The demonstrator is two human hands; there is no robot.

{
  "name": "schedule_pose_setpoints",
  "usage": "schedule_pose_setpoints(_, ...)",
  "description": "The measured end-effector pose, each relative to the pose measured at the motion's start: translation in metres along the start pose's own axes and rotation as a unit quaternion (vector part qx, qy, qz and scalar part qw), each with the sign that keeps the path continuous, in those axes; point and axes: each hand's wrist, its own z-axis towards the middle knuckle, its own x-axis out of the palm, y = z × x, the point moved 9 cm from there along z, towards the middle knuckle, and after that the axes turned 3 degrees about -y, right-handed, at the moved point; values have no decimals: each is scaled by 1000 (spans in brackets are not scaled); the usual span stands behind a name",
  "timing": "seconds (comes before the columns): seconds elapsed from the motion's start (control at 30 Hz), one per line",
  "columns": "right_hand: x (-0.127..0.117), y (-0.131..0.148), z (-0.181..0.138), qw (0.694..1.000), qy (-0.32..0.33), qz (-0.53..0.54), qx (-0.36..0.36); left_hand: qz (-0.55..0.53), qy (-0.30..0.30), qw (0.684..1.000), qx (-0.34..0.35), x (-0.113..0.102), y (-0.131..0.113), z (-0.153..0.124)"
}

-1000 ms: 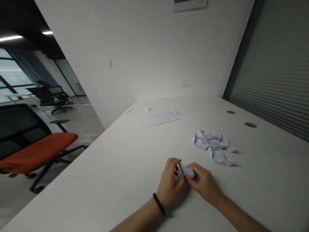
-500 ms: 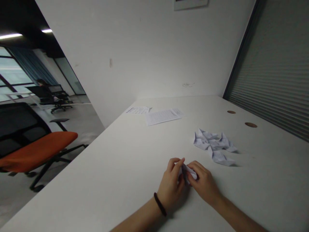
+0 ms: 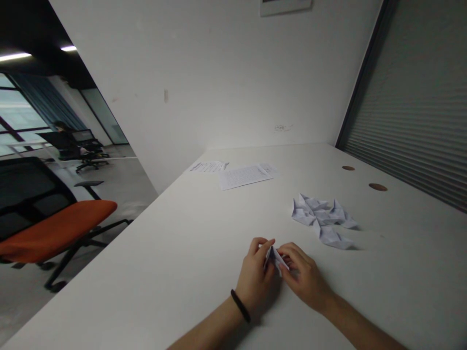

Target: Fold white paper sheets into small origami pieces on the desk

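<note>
My left hand (image 3: pixel 254 278), with a black band on its wrist, and my right hand (image 3: pixel 305 278) meet over a small folded white paper piece (image 3: pixel 276 257) on the white table (image 3: pixel 175 262). Both hands pinch it, fingers curled round its edges; most of the piece is hidden between them. A pile of several folded white paper shapes (image 3: pixel 323 219) lies on the table beyond my right hand, apart from it.
Two printed sheets (image 3: pixel 245 175) lie flat further back near the wall. Two round brown grommets (image 3: pixel 377 186) sit at the right by a ribbed grey wall. An orange office chair (image 3: pixel 54 228) stands left of the table edge. A person sits far off.
The folded piece has been turned and pinched tighter between my fingers; my hands have shifted slightly left and closer together. The pile and sheets have not moved.
</note>
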Motion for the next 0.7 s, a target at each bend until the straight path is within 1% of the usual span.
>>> schedule_pose_setpoints(0.1, 0, -2, -1, 1000, -1, 4, 0, 39, 5, 998, 39, -2, -2, 1)
schedule_pose_setpoints(0.2, -6, -9, -1, 999, -32, -35, -10, 112, 20, 990, 82, -4, -4, 4)
schedule_pose_setpoints(0.27, -8, -13, 0, 996, -33, -78, -19, 170, 53, 977, 114, -1, -7, 5)
schedule_pose_setpoints(0.37, -7, -19, 2, 990, 7, -137, -15, 227, 132, 952, 155, 7, -10, 2)
schedule_pose_setpoints(0.47, -6, -18, 2, 984, 49, -170, -22, 240, 197, 938, 153, 13, -6, -6)
schedule_pose_setpoints(0.57, -8, -18, 1, 983, 56, -172, -29, 236, 230, 935, 129, 17, 3, -14)
schedule_pose_setpoints(0.63, -9, -22, 1, 986, 46, -159, -22, 231, 235, 936, 121, 17, 9, -16)
schedule_pose_setpoints(0.7, -10, -29, 0, 990, 40, -135, -3, 227, 212, 944, 110, 14, 14, -14)
